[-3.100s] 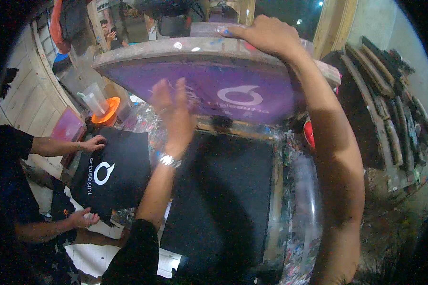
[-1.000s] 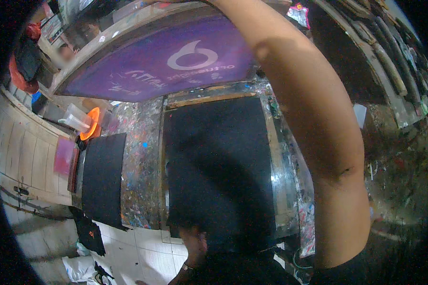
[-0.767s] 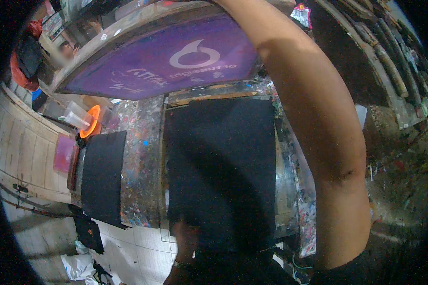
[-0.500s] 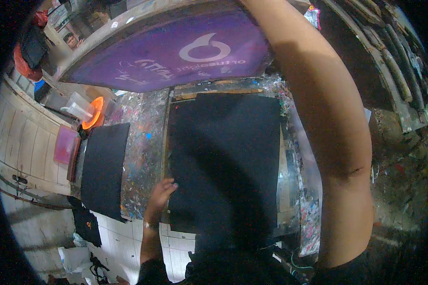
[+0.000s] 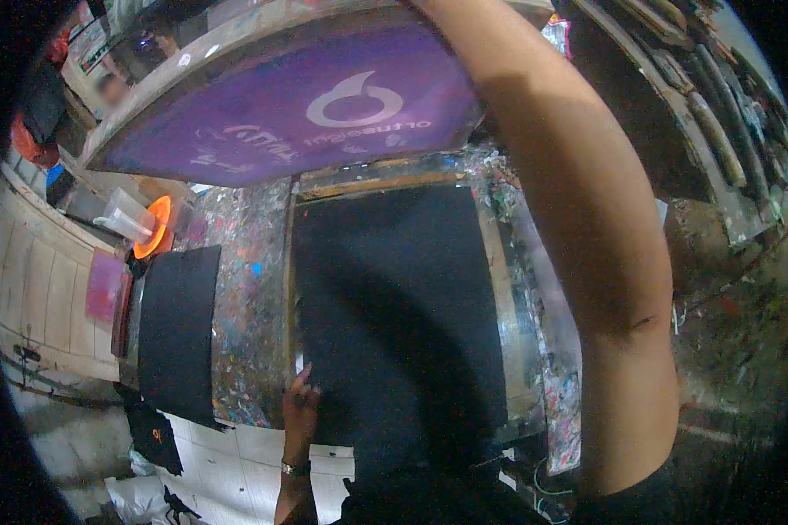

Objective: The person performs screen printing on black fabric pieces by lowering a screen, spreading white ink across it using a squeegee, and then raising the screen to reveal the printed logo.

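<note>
A large black cloth panel (image 5: 385,297) lies flat on a narrow board under me, with a long shadow across it. My left hand (image 5: 301,402) is at its lower left edge, fingers bent and closed on the cloth's border; a wristwatch (image 5: 294,468) is on that wrist. My right forearm (image 5: 587,201) reaches up and forward to the frame of a raised printing screen (image 5: 280,105). My right hand is beyond the upper edge of the view. The screen has purple mesh with pale mirrored shapes and stands tilted above the board's far end.
Left of the board, a second black cloth panel (image 5: 179,332) lies on a paint-spattered table (image 5: 252,332). Behind it stand a clear plastic jug (image 5: 127,217) and an orange dish (image 5: 158,229). Wooden frames (image 5: 718,131) lean at the far right. A person (image 5: 109,92) is at the back left.
My left hand has moved down along the cloth's left edge. The cloth's far end has shifted left, showing more of the board on the right. The screen stays raised.
</note>
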Tool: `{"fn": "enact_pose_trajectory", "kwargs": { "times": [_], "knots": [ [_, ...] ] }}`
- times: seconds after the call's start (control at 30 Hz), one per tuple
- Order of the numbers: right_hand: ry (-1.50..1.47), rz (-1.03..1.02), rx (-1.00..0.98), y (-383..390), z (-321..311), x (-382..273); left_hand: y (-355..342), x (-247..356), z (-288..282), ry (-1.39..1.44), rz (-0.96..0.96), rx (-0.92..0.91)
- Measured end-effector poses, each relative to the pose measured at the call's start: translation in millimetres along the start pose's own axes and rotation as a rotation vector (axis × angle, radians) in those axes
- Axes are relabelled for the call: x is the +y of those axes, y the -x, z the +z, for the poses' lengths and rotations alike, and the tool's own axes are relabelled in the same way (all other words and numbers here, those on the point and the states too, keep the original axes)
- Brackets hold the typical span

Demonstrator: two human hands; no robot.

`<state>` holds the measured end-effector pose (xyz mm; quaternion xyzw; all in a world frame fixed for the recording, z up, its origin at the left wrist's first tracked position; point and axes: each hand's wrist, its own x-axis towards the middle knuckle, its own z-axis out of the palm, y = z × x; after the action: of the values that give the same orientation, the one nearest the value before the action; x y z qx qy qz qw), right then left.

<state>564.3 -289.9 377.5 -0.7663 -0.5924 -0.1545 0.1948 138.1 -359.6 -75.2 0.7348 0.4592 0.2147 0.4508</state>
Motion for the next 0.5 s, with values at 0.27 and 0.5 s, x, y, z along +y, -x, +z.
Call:
{"fn": "enact_pose_trajectory", "kwargs": {
  "times": [0.27, 0.5],
  "knots": [
    [0.030, 0.007, 0.032, 3, 2, -2, -13, 61, 23, -0.650, 0.314, 0.260],
    [0.023, -0.018, 0.021, 9, 0, -5, -42, 166, 136, -0.893, 0.739, -0.424]
  ]
}}
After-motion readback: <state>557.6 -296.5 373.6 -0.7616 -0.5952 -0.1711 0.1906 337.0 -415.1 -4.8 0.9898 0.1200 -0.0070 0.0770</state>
